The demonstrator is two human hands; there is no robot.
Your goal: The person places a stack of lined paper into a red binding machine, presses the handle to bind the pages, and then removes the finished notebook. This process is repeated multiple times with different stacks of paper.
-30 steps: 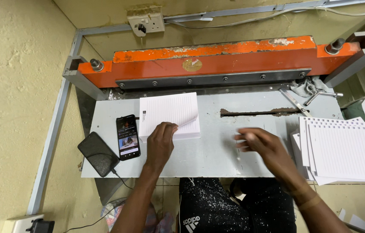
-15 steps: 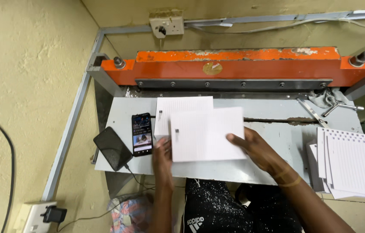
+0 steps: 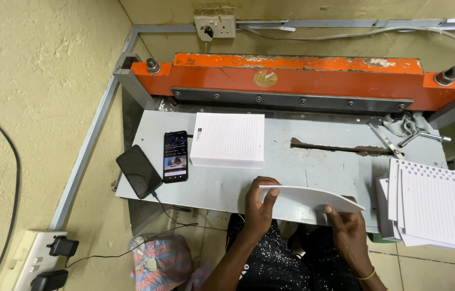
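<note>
Now both hands grip a thin bundle of lined sheets (image 3: 313,202) at lower centre, left hand (image 3: 260,207) and right hand (image 3: 346,226) pinching opposite ends over the table (image 3: 227,186) edge. Loosely pinched, sheets could fan or slide floorward.

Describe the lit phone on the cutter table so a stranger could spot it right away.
Below the orange cutter bar, on the grey table, left of the neat ruled paper stack, lies the phone. Its screen glows, unlike the dark power bank beside it.

Phone (image 3: 176,156) left of paper stack (image 3: 228,139) on table (image 3: 313,178)
</note>
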